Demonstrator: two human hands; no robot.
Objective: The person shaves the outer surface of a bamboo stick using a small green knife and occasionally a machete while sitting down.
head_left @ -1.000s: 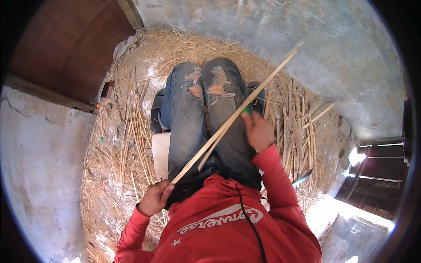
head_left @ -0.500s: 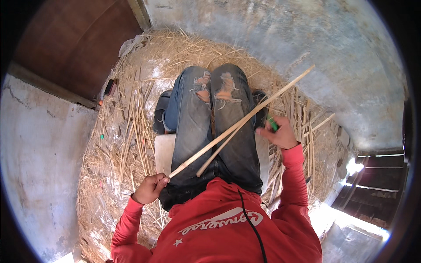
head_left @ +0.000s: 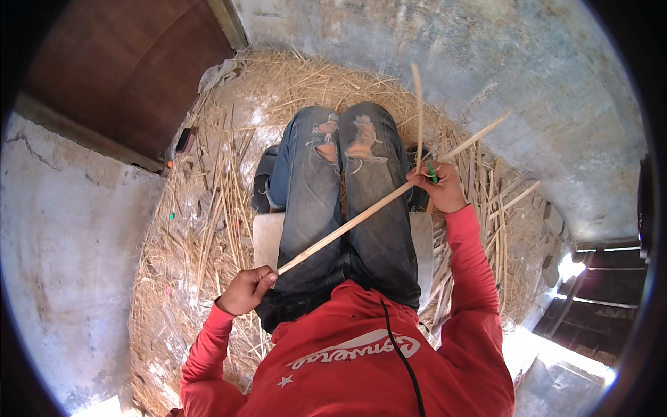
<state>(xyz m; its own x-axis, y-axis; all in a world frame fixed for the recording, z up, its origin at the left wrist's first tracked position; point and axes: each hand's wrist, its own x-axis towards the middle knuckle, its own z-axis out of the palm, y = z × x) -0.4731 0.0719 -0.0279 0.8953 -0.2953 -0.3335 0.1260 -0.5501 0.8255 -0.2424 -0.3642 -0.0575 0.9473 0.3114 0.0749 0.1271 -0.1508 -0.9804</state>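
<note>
A long pale wooden or bamboo strip [head_left: 347,226] slants across my jeans-clad thighs. Its near end is gripped in my left hand [head_left: 244,290], with the thumb laid along it. Farther up, my right hand [head_left: 446,189] has its fingers closed around the strip, which runs on past the hand to the upper right. A small green object [head_left: 433,172], perhaps a tool handle, is also held in that hand; its kind is unclear. From the right fingertips a thinner strip [head_left: 419,115] stands up away from me; whether it joins the long one is hidden.
Straw and thin strips [head_left: 215,201] litter the floor around my legs. More long strips [head_left: 490,215] lie at the right. A pale seat [head_left: 267,236] shows under my thighs. Walls [head_left: 445,42] rise ahead and at both sides; a brown panel [head_left: 132,76] is at the far left.
My right hand has closed onto the long strip. The thinner strip, which lay slanting across my lap, now points upward from that hand. My left hand keeps its grip.
</note>
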